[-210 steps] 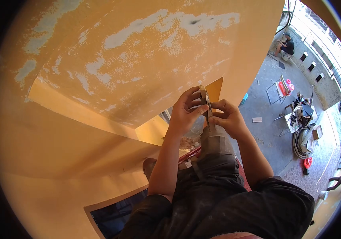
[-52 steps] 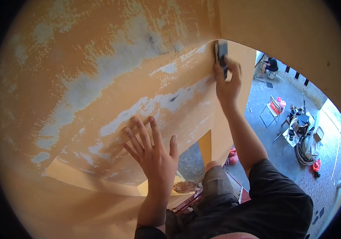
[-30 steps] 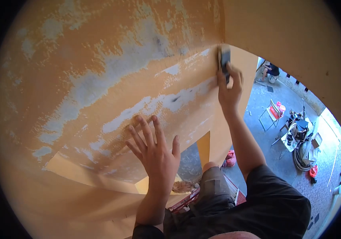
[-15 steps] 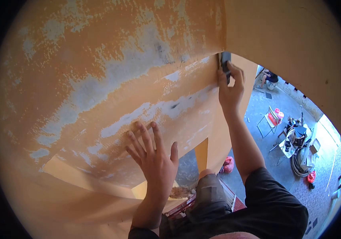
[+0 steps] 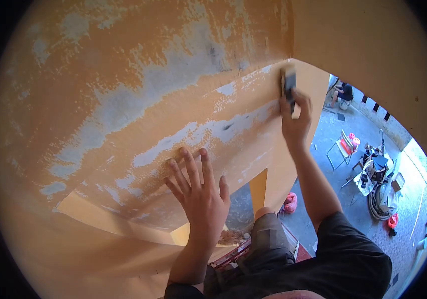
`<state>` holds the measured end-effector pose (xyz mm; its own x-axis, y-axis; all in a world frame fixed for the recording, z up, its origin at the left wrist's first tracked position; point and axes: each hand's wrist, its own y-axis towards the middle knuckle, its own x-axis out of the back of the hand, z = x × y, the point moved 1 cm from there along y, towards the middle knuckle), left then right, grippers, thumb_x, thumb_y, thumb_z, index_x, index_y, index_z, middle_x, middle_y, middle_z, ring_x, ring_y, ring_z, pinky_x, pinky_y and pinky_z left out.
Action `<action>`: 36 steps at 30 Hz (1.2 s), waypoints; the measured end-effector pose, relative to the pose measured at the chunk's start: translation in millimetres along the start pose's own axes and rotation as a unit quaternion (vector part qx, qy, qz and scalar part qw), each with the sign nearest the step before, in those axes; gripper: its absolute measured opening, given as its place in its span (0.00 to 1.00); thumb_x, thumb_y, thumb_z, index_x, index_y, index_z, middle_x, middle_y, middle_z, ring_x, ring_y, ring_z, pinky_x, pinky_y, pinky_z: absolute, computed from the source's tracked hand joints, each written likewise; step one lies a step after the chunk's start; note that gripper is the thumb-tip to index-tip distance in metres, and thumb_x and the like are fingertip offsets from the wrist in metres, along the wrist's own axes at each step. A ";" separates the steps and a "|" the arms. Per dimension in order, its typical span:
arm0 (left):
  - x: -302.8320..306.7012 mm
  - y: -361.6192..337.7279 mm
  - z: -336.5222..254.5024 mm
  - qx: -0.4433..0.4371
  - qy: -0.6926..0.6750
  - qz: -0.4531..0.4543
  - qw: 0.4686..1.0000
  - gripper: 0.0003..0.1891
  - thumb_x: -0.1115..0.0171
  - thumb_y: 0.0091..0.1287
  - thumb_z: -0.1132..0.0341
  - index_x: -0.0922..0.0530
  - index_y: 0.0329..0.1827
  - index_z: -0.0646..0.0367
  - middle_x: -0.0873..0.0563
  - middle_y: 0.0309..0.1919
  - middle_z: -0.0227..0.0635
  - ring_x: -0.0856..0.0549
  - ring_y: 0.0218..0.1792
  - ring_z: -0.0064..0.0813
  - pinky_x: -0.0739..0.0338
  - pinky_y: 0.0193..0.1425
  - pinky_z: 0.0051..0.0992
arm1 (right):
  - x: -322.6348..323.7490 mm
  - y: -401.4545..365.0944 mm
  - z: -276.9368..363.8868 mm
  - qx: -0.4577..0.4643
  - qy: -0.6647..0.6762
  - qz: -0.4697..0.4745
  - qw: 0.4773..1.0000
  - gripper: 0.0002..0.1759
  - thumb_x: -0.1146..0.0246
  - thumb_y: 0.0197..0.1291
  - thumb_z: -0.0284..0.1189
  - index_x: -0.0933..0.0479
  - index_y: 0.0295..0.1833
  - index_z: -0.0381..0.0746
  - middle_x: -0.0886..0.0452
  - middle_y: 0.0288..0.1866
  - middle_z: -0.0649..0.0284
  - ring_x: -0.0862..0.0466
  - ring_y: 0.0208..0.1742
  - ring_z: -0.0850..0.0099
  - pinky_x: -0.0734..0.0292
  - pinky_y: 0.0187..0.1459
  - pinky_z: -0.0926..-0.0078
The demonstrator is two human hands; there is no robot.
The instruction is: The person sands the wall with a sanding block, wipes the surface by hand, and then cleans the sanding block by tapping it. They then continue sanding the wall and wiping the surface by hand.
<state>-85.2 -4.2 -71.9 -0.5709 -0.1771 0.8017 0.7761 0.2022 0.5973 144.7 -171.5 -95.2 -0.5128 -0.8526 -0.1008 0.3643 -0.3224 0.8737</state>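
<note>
My right hand (image 5: 297,118) grips a dark, flat hand tool (image 5: 289,85), a sanding block or similar, held against the orange wall surface close to its right corner edge. The tool's far end is blurred. Lower and to the left, my left hand (image 5: 201,192) lies with spread fingers against the same surface (image 5: 173,112), holding nothing. Pale whitish-grey patches run across the orange paint above and beside my left hand's fingertips.
Far below on the right are a folding chair (image 5: 343,147) with red items, a cluttered table (image 5: 365,180), a coiled hose (image 5: 377,205) and a pink bag (image 5: 290,203). A seated person (image 5: 344,92) is partly visible. Red metal framework (image 5: 231,255) is beside my leg.
The hand tool and my right hand have moved slightly down along the corner edge. The whole view has shifted a little; my left hand stays spread on the surface.
</note>
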 end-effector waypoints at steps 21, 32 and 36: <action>3.6 -0.5 -11.9 -0.006 0.046 0.001 0.999 0.40 0.34 0.64 0.56 0.39 0.79 0.56 0.52 0.80 0.56 0.52 0.78 0.69 0.46 0.73 0.66 | 2.4 1.9 5.3 -0.046 0.027 -0.023 0.998 0.17 0.30 0.59 0.26 0.19 0.54 0.38 0.18 0.51 0.54 0.21 0.54 0.55 0.28 0.58 0.61; 13.4 141.2 -65.1 -0.513 -0.155 -0.111 0.837 0.16 0.36 0.66 0.64 0.19 0.54 0.61 0.21 0.64 0.44 0.24 0.68 0.43 0.31 0.72 0.46 | -0.7 -14.1 3.7 -0.047 0.019 -0.028 0.998 0.18 0.30 0.58 0.27 0.18 0.55 0.40 0.18 0.49 0.54 0.22 0.53 0.54 0.28 0.57 0.60; 12.2 183.2 -70.9 -0.549 -0.103 -0.139 0.818 0.11 0.36 0.64 0.65 0.18 0.46 0.59 0.16 0.54 0.39 0.19 0.60 0.38 0.26 0.65 0.40 | 0.6 19.6 14.9 -0.071 0.034 -0.025 0.997 0.19 0.29 0.57 0.27 0.18 0.55 0.40 0.18 0.51 0.55 0.21 0.55 0.55 0.28 0.58 0.60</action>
<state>69.0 -37.6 45.8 -0.7118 0.1201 0.6920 0.3168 -0.8245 0.4689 140.0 -172.1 -71.1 -0.4807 -0.8584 -0.1791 0.4481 -0.4161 0.7912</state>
